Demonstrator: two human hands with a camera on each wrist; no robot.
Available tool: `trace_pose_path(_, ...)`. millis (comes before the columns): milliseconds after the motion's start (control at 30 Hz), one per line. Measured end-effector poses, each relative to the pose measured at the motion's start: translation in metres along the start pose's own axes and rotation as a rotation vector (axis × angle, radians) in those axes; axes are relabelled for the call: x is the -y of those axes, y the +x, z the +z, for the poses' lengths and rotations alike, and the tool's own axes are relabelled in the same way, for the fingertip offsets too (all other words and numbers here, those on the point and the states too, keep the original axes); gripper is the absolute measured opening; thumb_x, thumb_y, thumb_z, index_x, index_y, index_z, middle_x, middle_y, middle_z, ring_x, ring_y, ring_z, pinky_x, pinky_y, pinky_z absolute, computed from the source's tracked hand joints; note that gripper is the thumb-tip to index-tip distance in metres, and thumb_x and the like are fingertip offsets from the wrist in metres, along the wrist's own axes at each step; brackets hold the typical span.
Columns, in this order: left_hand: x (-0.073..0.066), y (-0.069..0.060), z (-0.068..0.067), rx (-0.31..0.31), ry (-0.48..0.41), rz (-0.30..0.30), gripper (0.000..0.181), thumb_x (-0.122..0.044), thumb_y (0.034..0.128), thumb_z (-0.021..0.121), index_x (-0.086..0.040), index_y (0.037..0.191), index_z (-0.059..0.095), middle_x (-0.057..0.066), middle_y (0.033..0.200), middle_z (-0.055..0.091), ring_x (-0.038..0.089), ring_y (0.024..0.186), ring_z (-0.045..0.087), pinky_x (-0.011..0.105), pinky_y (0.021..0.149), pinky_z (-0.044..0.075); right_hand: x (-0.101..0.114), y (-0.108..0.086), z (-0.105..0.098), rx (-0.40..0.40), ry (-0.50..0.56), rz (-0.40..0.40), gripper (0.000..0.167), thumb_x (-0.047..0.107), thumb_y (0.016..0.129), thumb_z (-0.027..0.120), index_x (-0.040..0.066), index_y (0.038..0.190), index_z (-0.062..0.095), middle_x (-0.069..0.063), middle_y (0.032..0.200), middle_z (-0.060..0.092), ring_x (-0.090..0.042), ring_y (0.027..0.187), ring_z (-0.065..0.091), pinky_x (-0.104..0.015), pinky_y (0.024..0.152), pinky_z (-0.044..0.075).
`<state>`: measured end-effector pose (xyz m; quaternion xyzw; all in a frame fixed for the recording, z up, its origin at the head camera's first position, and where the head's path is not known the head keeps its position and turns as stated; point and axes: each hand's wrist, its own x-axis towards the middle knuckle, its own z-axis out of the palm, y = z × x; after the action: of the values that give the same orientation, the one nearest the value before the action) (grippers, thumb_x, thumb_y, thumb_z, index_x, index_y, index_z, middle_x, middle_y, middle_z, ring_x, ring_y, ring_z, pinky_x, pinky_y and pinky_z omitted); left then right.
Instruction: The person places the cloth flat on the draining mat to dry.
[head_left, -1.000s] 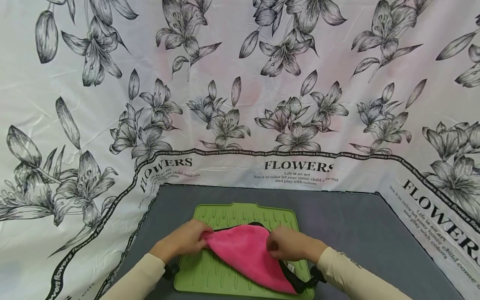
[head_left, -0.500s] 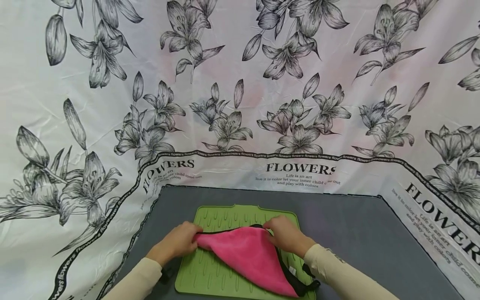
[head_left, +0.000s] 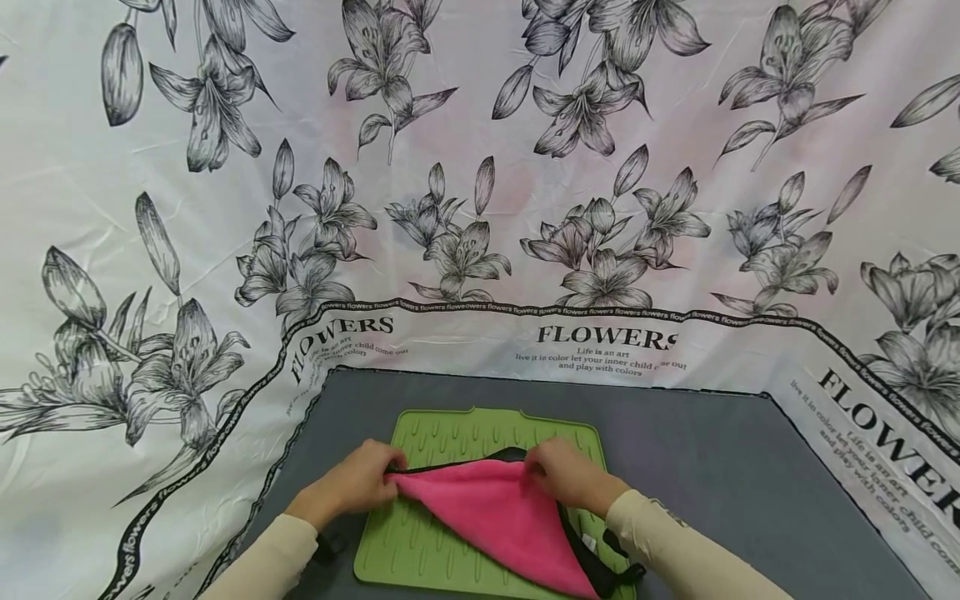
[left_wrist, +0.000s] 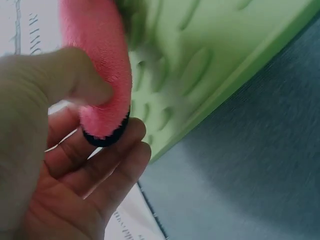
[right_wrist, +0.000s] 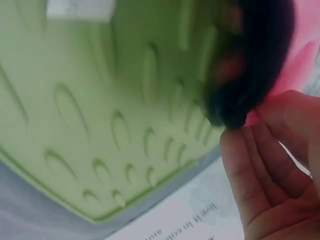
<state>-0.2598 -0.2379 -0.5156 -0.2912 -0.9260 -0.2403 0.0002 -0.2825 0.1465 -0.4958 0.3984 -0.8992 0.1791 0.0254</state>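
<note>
A fuzzy pink cloth (head_left: 487,512) with a dark edge hangs between both hands above a green ridged mat (head_left: 420,550). At its left corner, my left hand (head_left: 363,475) pinches it; in the left wrist view the thumb presses the pink pile (left_wrist: 102,60) against the fingers. My right hand (head_left: 570,475) pinches the upper dark edge, and the right wrist view shows thumb and fingers closed on that dark border (right_wrist: 265,55). The cloth's lower right corner hangs low over the mat's front right. A small white tag (right_wrist: 82,9) shows beside the dark edge.
The mat lies on a dark grey table (head_left: 697,475). Behind and at both sides rises a white curtain (head_left: 450,100) printed with lilies and lettering. Dark wrist camera parts show near each cuff.
The left hand has moved left with its corner, drawing the upper edge out longer. The right hand, at first farther down the cloth, has shifted up to the upper edge and grips there.
</note>
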Motion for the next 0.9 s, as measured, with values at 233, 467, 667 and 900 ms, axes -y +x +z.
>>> trace_pose_path(233,-0.006,0.003,-0.024,-0.04,-0.04,-0.047,0.012,-0.003,0.0843,0.073,-0.013,0.087,0.066,-0.01,0.073,0.056,0.0,0.059,0.044,0.021,0.054,0.04,-0.01,0.002,-0.028,-0.088,-0.011,-0.002,0.02,-0.006,0.094,0.073,0.011,0.095,0.084,0.0,0.086,0.079,0.0,0.07,0.063,-0.023,0.065,0.054)
trace_pose_path(467,-0.018,0.013,-0.038,-0.097,-0.05,-0.03,0.014,0.001,0.0897,0.069,-0.012,0.093,0.068,-0.009,0.075,0.061,0.002,0.06,0.047,0.022,0.055,0.041,-0.023,0.003,-0.045,-0.158,-0.075,0.064,0.018,-0.002,0.095,0.076,0.013,0.098,0.085,0.004,0.086,0.078,-0.002,0.071,0.066,-0.025,0.065,0.056)
trace_pose_path(667,-0.017,0.034,-0.029,-0.187,-0.017,-0.023,0.011,0.0,0.0997,0.072,-0.005,0.11,0.074,-0.003,0.087,0.069,0.004,0.07,0.054,0.024,0.062,0.047,-0.033,0.001,-0.044,-0.21,-0.14,0.129,0.016,-0.001,0.095,0.077,0.013,0.094,0.084,0.004,0.083,0.076,-0.005,0.069,0.064,-0.027,0.064,0.055)
trace_pose_path(900,-0.013,0.061,0.003,-0.277,0.029,-0.162,0.025,0.0,0.0973,0.077,0.0,0.123,0.075,0.011,0.104,0.076,0.019,0.09,0.072,0.037,0.076,0.062,-0.047,-0.004,-0.019,-0.21,-0.162,0.241,0.016,-0.001,0.097,0.077,0.012,0.088,0.082,0.001,0.081,0.075,-0.012,0.07,0.066,-0.032,0.063,0.055)
